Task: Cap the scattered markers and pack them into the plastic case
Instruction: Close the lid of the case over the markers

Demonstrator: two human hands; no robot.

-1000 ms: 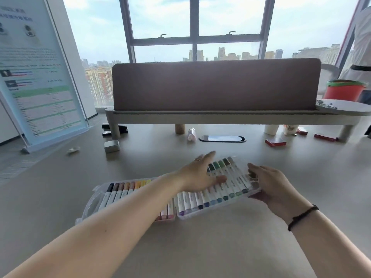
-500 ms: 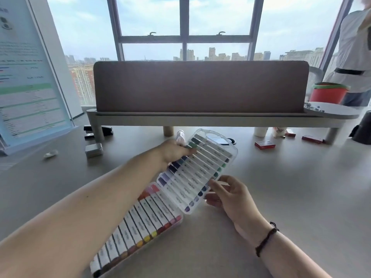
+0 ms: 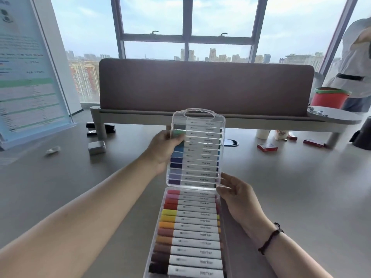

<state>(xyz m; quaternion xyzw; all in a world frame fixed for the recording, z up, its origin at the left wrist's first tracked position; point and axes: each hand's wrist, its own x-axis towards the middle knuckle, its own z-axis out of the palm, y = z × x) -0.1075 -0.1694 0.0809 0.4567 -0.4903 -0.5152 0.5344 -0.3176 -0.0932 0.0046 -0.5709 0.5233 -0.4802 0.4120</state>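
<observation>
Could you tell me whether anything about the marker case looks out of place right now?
Nothing stands out: the markers sit capped in neat rows in both halves of the case.

Open desk (image 3: 281,197) right of the case (image 3: 197,149); tin (image 3: 96,147) and stapler (image 3: 91,129) crowd the far left.
</observation>
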